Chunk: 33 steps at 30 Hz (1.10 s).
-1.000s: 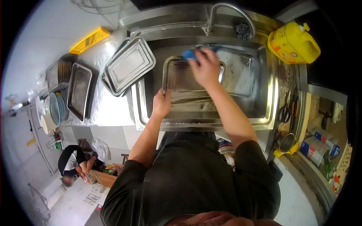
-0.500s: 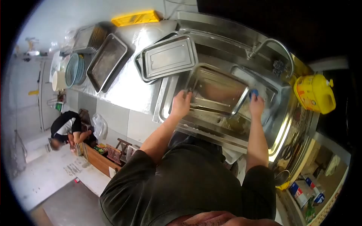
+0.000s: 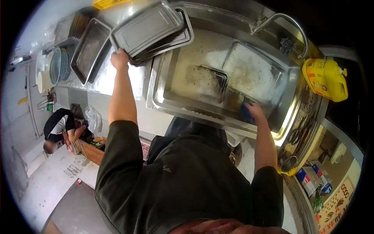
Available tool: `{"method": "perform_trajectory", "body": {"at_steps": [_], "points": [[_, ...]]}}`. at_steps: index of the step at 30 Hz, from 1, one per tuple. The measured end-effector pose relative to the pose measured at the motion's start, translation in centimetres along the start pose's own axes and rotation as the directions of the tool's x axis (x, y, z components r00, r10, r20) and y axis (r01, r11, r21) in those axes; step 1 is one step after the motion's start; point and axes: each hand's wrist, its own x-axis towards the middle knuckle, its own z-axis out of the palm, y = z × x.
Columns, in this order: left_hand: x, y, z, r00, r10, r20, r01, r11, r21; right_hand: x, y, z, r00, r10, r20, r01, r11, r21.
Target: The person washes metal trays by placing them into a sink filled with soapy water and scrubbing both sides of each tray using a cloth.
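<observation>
My left hand (image 3: 120, 59) grips the near corner of a rectangular metal tray (image 3: 150, 29), which is tilted over other trays (image 3: 188, 32) at the left end of the sink. In my right hand (image 3: 256, 111) is a blue scrubbing sponge (image 3: 247, 112), held low over the front of the sink (image 3: 156, 84). Cloudy, sudsy water fills the sink. A tray (image 3: 249, 43) lies under the suds on the right, and the dark corner of another (image 3: 223, 80) shows at the middle.
A curved faucet (image 3: 278, 16) and a steel wool scrubber (image 3: 287, 46) are at the back. A yellow jug (image 3: 325, 80) stands right. On the left counter are a dirty tray (image 3: 91, 50) and blue-green baskets (image 3: 58, 64). A person (image 3: 62, 126) bends beyond the counter.
My left hand has carried the tray from above the sink left onto the stacked trays. My right hand has moved nearer to me with the sponge. The view has shifted slightly.
</observation>
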Motion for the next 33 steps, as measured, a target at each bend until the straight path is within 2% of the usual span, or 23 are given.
{"method": "perform_trajectory", "body": {"at_steps": [1, 2, 4, 6, 7, 8, 9, 10, 11, 12, 13, 14, 15, 16, 18, 20, 22, 24, 25, 27, 30, 31, 33], "points": [[0.6, -0.5, 0.2, 0.999, -0.028, 0.022, 0.026, 0.998, 0.056, 0.0, -1.4, 0.5, 0.998, -0.035, 0.047, 0.036, 0.999, -0.015], [0.7, 0.0, -0.5, 0.983, -0.100, 0.156, 0.084, 0.991, 0.108, 0.2, -2.7, 1.3, 0.993, -0.071, 0.098, 0.074, 0.997, -0.026], [-1.3, 0.7, -0.5, 0.997, -0.083, -0.005, 0.083, 0.987, 0.134, 2.6, -4.2, 4.4, 0.983, -0.161, 0.089, 0.162, 0.987, 0.001], [-4.0, 1.1, -0.8, 0.991, 0.078, -0.105, -0.049, 0.967, 0.251, 3.3, -8.7, 5.9, 0.971, -0.063, 0.231, 0.094, 0.988, -0.123], [-5.3, 0.4, -0.5, 0.955, 0.278, -0.108, -0.258, 0.952, 0.168, 3.8, -10.5, 6.7, 0.955, -0.012, 0.296, 0.070, 0.980, -0.185], [-7.1, -0.2, -0.3, 0.877, 0.465, -0.122, -0.457, 0.885, 0.085, 4.6, -11.5, 7.9, 0.965, 0.046, 0.260, 0.005, 0.981, -0.193], [-11.1, 3.1, -1.8, 0.864, 0.504, -0.014, -0.504, 0.864, 0.010, 5.7, -11.9, 9.3, 0.969, 0.107, 0.221, -0.062, 0.978, -0.201], [-14.0, 3.4, -1.7, 0.813, 0.582, 0.026, -0.569, 0.803, -0.175, 6.5, -12.1, 10.4, 0.969, 0.169, 0.180, -0.130, 0.969, -0.209], [-16.8, 2.9, -1.1, 0.797, 0.594, 0.107, -0.561, 0.794, -0.235, 7.1, -11.1, 10.8, 0.983, 0.068, 0.169, -0.040, 0.985, -0.166], [-19.2, 2.5, -1.0, 0.803, 0.498, 0.327, -0.454, 0.867, -0.207, 7.2, -10.6, 10.6, 0.987, 0.059, 0.152, -0.040, 0.991, -0.127], [-21.7, 2.1, 0.0, 0.767, 0.466, 0.442, -0.388, 0.884, -0.259, 6.4, -10.6, 9.4, 0.990, 0.054, 0.132, -0.042, 0.995, -0.094], [-23.7, 3.3, 0.1, 0.728, 0.340, 0.595, -0.302, 0.939, -0.168, 5.1, -10.5, 7.4, 0.993, 0.053, 0.105, -0.046, 0.997, -0.066], [-24.4, -0.4, 3.5, 0.623, 0.422, 0.659, -0.415, 0.892, -0.179, 2.0, -11.7, 4.1, 0.996, -0.056, 0.072, 0.061, 0.996, -0.062], [-25.9, -0.4, 5.0, 0.602, 0.305, 0.739, -0.393, 0.918, -0.058, 4.5, -7.6, 5.3, 0.989, -0.150, -0.017, 0.146, 0.978, -0.148], [-28.1, -0.6, 8.4, 0.510, 0.159, 0.845, -0.475, 0.872, 0.122, 3.4, -5.0, 1.2, 0.978, -0.184, 0.103, 0.196, 0.973, -0.119], [-30.3, -8.3, 16.6, 0.381, 0.217, 0.899, -0.650, 0.754, 0.093, -0.6, -5.6, -3.5, 0.981, -0.155, 0.114, 0.166, 0.982, -0.088], [-32.4, -8.3, 19.0, 0.319, 0.097, 0.943, -0.563, 0.820, 0.106, -2.2, -4.3, -5.2, 0.965, -0.185, 0.184, 0.205, 0.974, -0.096], [-33.0, -0.5, 16.8, 0.244, -0.182, 0.952, -0.178, 0.957, 0.228, -1.4, -0.8, -6.1, 0.910, -0.271, 0.315, 0.323, 0.938, -0.125], [-33.4, -0.2, 16.8, 0.247, -0.178, 0.952, -0.110, 0.971, 0.210, 0.5, 1.9, -4.8, 0.940, -0.022, 0.340, -0.040, 0.984, 0.173], [-33.3, 0.2, 16.9, 0.269, -0.169, 0.948, 0.015, 0.985, 0.172, 2.9, 5.3, -4.2, 0.933, -0.102, 0.345, 0.093, 0.995, 0.042], [-31.9, 5.4, 13.6, 0.219, -0.143, 0.965, -0.210, 0.959, 0.190, 5.3, 4.4, -1.9, 0.919, 0.035, 0.392, 0.096, 0.946, -0.309], [-31.8, 5.1, 13.3, 0.271, -0.061, 0.961, -0.193, 0.974, 0.116, 5.9, 3.4, -1.4, 0.915, 0.121, 0.386, 0.072, 0.891, -0.449], [-31.2, 4.1, 12.9, 0.375, 0.108, 0.921, -0.181, 0.983, -0.042, 5.0, 2.0, -0.8, 0.913, -0.055, 0.404, 0.244, 0.868, -0.433]]}}
